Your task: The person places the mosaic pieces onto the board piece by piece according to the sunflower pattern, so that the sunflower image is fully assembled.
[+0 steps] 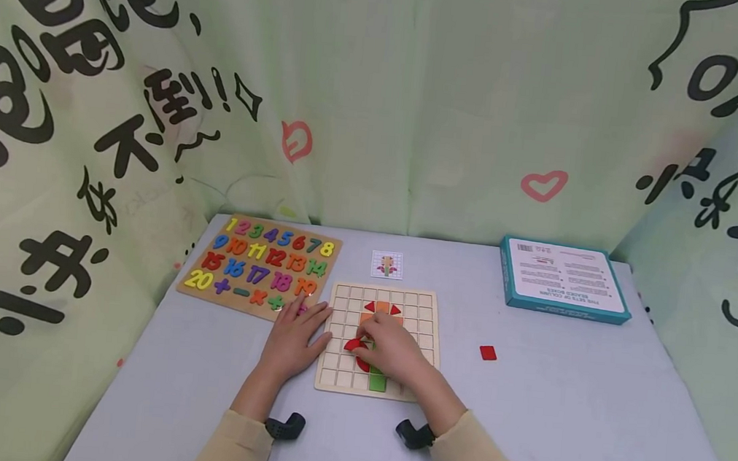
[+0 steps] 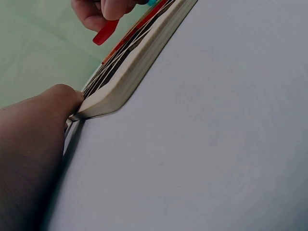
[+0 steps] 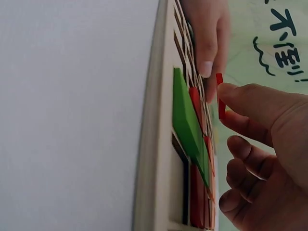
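My right hand (image 1: 394, 351) pinches a small flat red piece (image 3: 221, 103) between thumb and fingertips, above the left middle part of a wooden grid board (image 1: 333, 377). Green pieces (image 1: 378, 383) stand in a column on the grid, with a red piece (image 1: 362, 364) beside them. Higher up are orange pieces (image 1: 383, 307) with a red triangle on either side, partly covered by the right hand. My left hand (image 1: 292, 341) lies spread at the board's left edge, thumb (image 2: 65, 98) against the rim and fingertips over the number board.
A number board (image 1: 231, 302) with colourful digits and signs lies to the left. Behind the grid board is a small picture card (image 1: 387, 265). A single red tile (image 1: 488, 353) lies on the tablecloth to the right, and a teal-edged box (image 1: 569, 277) sits at the back right.
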{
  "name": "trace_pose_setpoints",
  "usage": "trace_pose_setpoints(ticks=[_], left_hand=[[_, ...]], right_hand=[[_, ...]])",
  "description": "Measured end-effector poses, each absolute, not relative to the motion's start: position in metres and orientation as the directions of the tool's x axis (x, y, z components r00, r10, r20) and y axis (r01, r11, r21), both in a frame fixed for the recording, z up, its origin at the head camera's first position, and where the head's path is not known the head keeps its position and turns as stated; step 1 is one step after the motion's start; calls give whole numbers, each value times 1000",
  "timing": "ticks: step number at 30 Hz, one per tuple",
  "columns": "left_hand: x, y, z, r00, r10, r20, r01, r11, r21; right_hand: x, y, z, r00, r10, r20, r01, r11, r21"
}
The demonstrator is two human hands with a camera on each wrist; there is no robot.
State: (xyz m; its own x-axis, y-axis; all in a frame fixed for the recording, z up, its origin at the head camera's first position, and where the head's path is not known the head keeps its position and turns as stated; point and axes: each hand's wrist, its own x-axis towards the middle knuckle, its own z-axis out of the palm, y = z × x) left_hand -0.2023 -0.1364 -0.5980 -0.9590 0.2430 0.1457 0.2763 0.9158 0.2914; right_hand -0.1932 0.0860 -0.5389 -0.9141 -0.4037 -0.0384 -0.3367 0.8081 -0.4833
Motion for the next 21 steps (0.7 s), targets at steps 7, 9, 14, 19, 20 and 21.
trace_pose_setpoints(ticks=[7,9,14,19,20,21], left_hand=[[-202,-137,-598,-958,245,148,279,916,290],[-203,-137,-598,-958,245,147,279,916,288],[-203,-138,-598,-959,245,144,277,918,283],[-203,-138,-598,-959,245,145,278,917,285],[-203,-138,-598,-959,245,145,278,917,285],[-202,-138,-598,-959,245,144,277,917,286]], right_hand=[[-193,77,-545,-922,-384,-51,-324,834,-446],[-194,76,-546,-923,-382,-50,-324,840,-436],[-194,75,-548,-924,-378,-55,-320,846,-426],[-194,74,-549,-927,-370,-67,-309,850,-426],[-194,74,-549,-927,-368,-69,-306,851,-427],[-194,74,-549,-927,-369,-69,-306,851,-428]])
